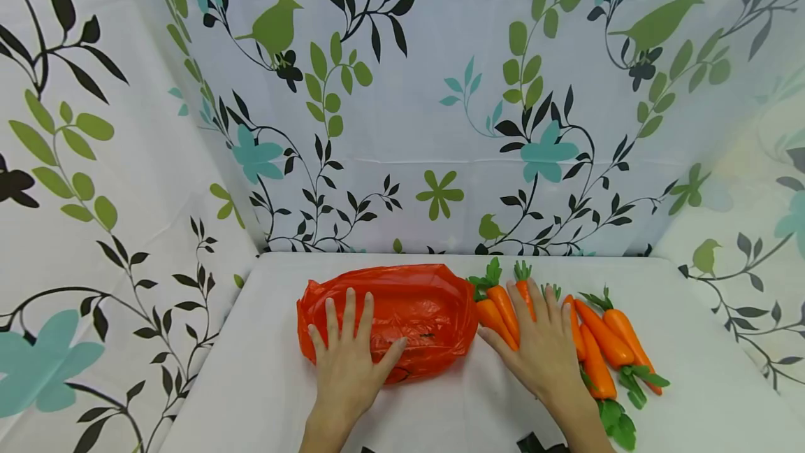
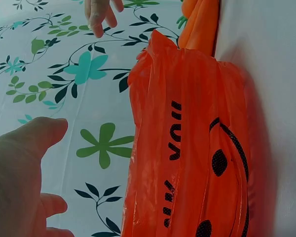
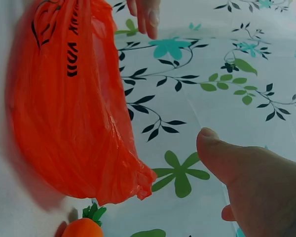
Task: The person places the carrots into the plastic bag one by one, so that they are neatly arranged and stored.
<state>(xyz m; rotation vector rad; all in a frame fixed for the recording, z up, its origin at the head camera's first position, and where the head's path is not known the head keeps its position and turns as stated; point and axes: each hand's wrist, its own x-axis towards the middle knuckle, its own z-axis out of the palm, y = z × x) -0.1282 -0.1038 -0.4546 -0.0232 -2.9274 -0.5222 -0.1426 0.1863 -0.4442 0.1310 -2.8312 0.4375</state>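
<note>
A red plastic bag [image 1: 434,299], bunched into a long bundle, lies on the white table. Black lettering and a printed smile show on it in the left wrist view. My left hand [image 1: 349,369], fingers spread, overlaps the bag's near left side in the head view; a gap separates hand [image 2: 19,168] and bag in the left wrist view. To the right of the bag lie several orange carrots [image 1: 604,338] with green leafy tops. My right hand [image 1: 544,348] spreads its fingers above them, hiding some, and grips nothing.
A patterned curtain [image 1: 440,159] with birds, leaves and flowers encloses the table at the back and both sides. The white table's [image 1: 264,369] back edge runs behind the bag and carrots. Dark objects [image 1: 534,442] poke in at the bottom of the head view.
</note>
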